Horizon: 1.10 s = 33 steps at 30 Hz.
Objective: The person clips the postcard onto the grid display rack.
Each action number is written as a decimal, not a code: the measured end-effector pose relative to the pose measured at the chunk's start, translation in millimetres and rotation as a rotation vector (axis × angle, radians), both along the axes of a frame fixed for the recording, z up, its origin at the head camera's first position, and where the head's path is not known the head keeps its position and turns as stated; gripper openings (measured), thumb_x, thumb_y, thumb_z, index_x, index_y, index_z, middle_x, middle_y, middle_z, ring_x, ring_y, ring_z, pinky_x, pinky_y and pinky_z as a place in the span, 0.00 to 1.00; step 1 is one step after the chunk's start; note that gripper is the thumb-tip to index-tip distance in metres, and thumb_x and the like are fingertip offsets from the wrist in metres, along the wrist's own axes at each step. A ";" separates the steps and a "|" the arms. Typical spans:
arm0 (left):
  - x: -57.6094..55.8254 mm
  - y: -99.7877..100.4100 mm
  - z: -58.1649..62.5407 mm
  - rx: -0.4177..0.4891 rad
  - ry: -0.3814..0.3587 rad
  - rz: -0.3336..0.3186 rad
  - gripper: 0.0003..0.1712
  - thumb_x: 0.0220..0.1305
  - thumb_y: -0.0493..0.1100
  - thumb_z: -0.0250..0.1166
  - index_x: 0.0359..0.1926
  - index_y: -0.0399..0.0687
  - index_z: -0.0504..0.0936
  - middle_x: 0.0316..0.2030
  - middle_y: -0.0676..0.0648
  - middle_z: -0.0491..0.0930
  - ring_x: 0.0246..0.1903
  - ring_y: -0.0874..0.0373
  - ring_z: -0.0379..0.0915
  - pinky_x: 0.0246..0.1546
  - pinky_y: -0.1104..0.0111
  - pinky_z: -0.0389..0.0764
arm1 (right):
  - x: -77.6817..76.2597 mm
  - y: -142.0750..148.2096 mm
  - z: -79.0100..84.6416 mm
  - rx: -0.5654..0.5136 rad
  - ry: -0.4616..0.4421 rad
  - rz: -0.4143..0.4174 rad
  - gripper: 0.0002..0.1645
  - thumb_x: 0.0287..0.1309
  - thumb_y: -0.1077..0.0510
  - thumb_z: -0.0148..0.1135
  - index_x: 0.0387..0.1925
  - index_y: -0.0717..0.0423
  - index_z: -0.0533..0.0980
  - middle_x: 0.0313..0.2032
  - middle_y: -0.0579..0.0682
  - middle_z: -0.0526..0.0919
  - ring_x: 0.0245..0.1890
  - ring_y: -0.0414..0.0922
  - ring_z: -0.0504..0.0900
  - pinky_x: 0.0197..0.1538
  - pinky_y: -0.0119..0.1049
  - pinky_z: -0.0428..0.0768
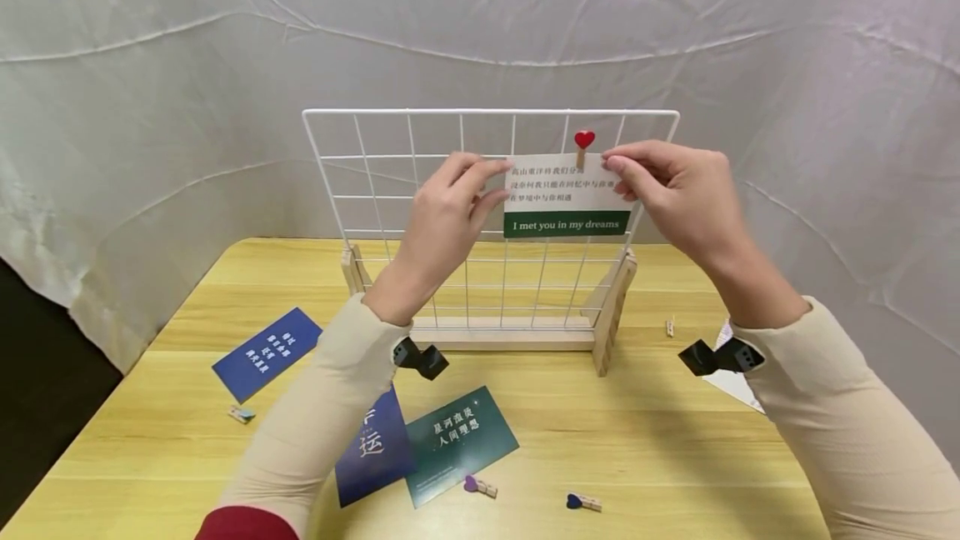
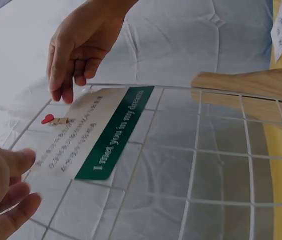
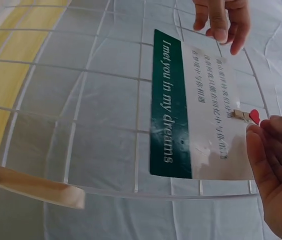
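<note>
In the head view, a white card (image 1: pixel 558 190) with a green band hangs against a white wire grid (image 1: pixel 465 273). A small wooden clothespin with a red heart (image 1: pixel 584 141) is at its top edge, right of the middle. My right hand (image 1: pixel 678 198) pinches the card's upper right edge between thumb and index finger, close to the clothespin. My left hand (image 1: pixel 450 215) is at the card's left edge, thumb and fingers spread apart; in the left wrist view a gap shows between them. The right wrist view shows the clothespin (image 3: pixel 245 116) beside my right fingertips.
The grid stands in a wooden base (image 1: pixel 510 334) on a yellow table. Blue cards (image 1: pixel 267 354) and a dark green card (image 1: pixel 462 444) lie in front. Loose clothespins lie about, one with a purple heart (image 1: pixel 480 487), one navy (image 1: pixel 583 502). A white card (image 1: pixel 731 386) lies under my right forearm.
</note>
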<state>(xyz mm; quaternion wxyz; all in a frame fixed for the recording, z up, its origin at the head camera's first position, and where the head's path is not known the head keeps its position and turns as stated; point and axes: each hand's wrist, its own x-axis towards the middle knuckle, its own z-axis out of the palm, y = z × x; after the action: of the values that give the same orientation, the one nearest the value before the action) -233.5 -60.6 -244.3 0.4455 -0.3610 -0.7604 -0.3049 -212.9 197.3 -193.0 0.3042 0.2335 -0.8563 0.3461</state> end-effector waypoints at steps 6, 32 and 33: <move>4.1 -13.9 -8.7 -0.080 -0.094 -0.024 0.15 0.63 0.39 0.68 0.50 0.39 0.82 0.42 0.43 0.77 0.33 0.57 0.76 0.37 0.70 0.80 | 2.5 4.4 -12.9 0.006 -0.012 0.017 0.09 0.62 0.57 0.66 0.41 0.56 0.87 0.26 0.50 0.85 0.24 0.34 0.81 0.31 0.20 0.76; 38.2 -50.0 -68.3 -0.227 -0.530 -0.084 0.21 0.62 0.47 0.70 0.55 0.47 0.81 0.48 0.49 0.79 0.40 0.57 0.77 0.37 0.67 0.81 | 21.8 32.6 -87.8 0.073 -0.223 0.148 0.12 0.65 0.58 0.64 0.48 0.52 0.84 0.43 0.46 0.87 0.35 0.38 0.83 0.37 0.23 0.78; 39.2 -50.7 -71.6 -0.233 -0.542 -0.081 0.21 0.62 0.47 0.70 0.55 0.48 0.81 0.49 0.49 0.79 0.40 0.57 0.77 0.37 0.66 0.81 | 21.6 33.3 -90.8 0.074 -0.227 0.161 0.12 0.65 0.59 0.64 0.48 0.53 0.84 0.43 0.46 0.86 0.37 0.37 0.83 0.38 0.23 0.78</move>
<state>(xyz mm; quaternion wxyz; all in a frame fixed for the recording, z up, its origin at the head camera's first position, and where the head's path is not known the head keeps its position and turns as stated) -194.3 -111.3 -315.8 0.1692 -0.3452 -0.8666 -0.3183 -191.3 230.6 -283.8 0.1680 0.2716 -0.8758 0.3618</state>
